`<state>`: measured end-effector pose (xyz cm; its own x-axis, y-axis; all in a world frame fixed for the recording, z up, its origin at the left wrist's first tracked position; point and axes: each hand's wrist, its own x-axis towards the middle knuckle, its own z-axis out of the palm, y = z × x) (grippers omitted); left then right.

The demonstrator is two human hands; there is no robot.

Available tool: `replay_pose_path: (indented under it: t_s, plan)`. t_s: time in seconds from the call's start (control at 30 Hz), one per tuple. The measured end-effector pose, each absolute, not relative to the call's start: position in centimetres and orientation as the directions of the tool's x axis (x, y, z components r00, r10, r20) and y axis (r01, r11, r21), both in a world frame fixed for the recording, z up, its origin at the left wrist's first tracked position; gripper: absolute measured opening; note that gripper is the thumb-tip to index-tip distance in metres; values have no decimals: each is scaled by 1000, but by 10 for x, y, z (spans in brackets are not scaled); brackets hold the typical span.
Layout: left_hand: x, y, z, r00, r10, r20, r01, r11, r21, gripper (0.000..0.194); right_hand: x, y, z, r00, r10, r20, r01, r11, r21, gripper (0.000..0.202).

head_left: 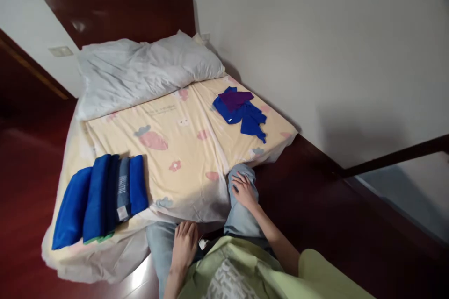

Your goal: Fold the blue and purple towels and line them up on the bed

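Observation:
My left hand (185, 243) rests on my left thigh in blue jeans (157, 240). Its fingers are curled in and close together, and nothing shows in them. Over my right knee, my right hand (243, 190) lies with its fingers somewhat apart, holding nothing. On the bed's near left corner lies a row of folded blue cloths (94, 201), with a grey-blue folded cloth (122, 187) bearing a white label among them. Farther off at the right side of the bed, blue cloth pieces (252, 121) lie crumpled together under a purple cloth (235, 100).
The bed sheet (189, 163) is cream with pink strawberry prints. White pillows (147, 70) lie along the dark wooden headboard (140, 18). A wall (315, 46) stands to the right, and dark reddish floor (291, 177) surrounds the bed.

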<state>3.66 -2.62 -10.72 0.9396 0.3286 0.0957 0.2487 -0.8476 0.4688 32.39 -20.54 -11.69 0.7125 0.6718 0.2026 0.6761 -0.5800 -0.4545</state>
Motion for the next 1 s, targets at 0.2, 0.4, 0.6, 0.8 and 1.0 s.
replay_pose_path:
  t_s: [0.2,0.4,0.6,0.8,1.0]
  plan:
    - [69,-91,-96,992,115,-48,124,-848,515,30,332,-215,-128,729,615,301,648,-478,-593,31]
    - [74,-97,-103,992,60,-110,112,-814,570,29,379,-216,-142,805,470,362,572,-453,-684,33]
    - [46,-84,-110,971,186,-148,237,-735,635,33,500,-230,-114,871,418,259,492,-732,-472,43]
    - [23,-86,-115,936,290,-199,342,-615,710,39,584,-229,-102,836,541,91,549,-822,-154,49]
    - [24,-86,-116,906,347,-242,411,-583,701,36,622,-213,-112,825,564,-25,564,-825,-12,51]
